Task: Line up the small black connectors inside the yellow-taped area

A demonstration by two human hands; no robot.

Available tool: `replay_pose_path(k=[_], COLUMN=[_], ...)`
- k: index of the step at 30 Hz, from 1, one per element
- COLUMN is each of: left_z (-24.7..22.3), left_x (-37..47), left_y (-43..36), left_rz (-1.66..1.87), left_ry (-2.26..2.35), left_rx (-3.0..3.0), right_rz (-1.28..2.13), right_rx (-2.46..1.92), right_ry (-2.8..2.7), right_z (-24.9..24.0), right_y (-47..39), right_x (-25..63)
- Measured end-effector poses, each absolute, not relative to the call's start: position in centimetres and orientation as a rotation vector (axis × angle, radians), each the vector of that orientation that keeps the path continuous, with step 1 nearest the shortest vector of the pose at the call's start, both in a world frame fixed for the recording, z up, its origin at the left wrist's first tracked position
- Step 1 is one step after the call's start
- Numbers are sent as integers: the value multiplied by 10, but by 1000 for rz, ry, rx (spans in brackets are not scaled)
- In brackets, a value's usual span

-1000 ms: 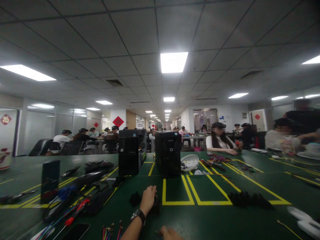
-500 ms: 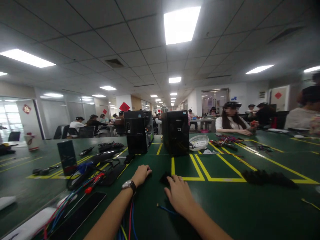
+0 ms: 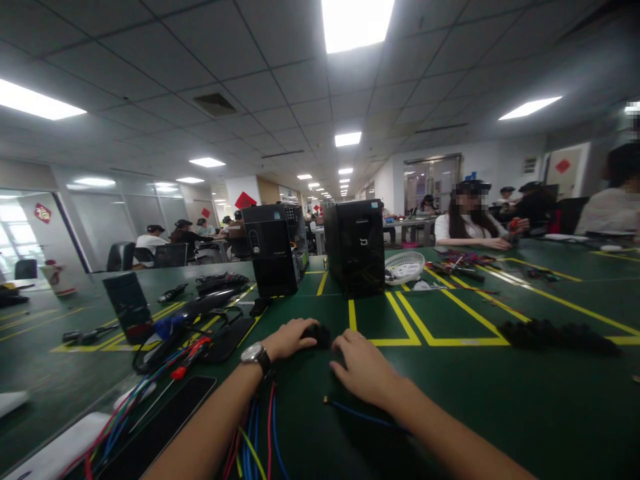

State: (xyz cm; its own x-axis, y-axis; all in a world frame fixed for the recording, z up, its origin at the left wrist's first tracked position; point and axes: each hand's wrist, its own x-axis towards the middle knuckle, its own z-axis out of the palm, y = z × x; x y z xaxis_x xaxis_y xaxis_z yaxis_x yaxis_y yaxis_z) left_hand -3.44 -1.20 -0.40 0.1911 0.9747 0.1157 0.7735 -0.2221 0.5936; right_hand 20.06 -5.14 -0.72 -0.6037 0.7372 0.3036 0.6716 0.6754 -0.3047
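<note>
My left hand (image 3: 289, 340), with a watch on its wrist, has its fingers and thumb closed around a small black bundle (image 3: 323, 335) just above or on the green table; blur hides its exact kind. Close to the bundle's right side is my right hand (image 3: 364, 365), fingers curved, thumb apart, nothing visible in it. A blue cable (image 3: 363, 415) with a small connector end lies below my right hand. Red, blue and yellow cables (image 3: 256, 433) run beneath my left forearm.
Two black computer towers (image 3: 273, 257) (image 3: 356, 250) stand ahead, a white basket (image 3: 404, 268) beside the right one. A red-handled screwdriver (image 3: 193, 357), a black phone-like slab (image 3: 165, 427) and cables lie left. A dark row of bundles (image 3: 557, 338) lies right. A person (image 3: 470, 223) sits across.
The black bundle has gone from my right hand's fingertips to my left hand, which moved right and closed on it. The view has tilted down slightly.
</note>
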Motion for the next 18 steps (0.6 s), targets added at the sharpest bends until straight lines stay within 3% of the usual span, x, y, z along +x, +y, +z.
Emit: replay_pose_path(k=[5,14,18], left_z=[1,36,48], left_x=[-33,-5,24], left_y=[-6,-16,-13], left_rz=[469,386,390], left_ry=[1671,1738,1629], left_rx=[2231,2473,2529], right_rz=[201,174,69], right_rx=[-1161,-1023,-830], right_ry=[-2695,-2675,-2642], right_z=[-3,-4,10], right_y=[-91,-101,-103], right_x=[225,122,149])
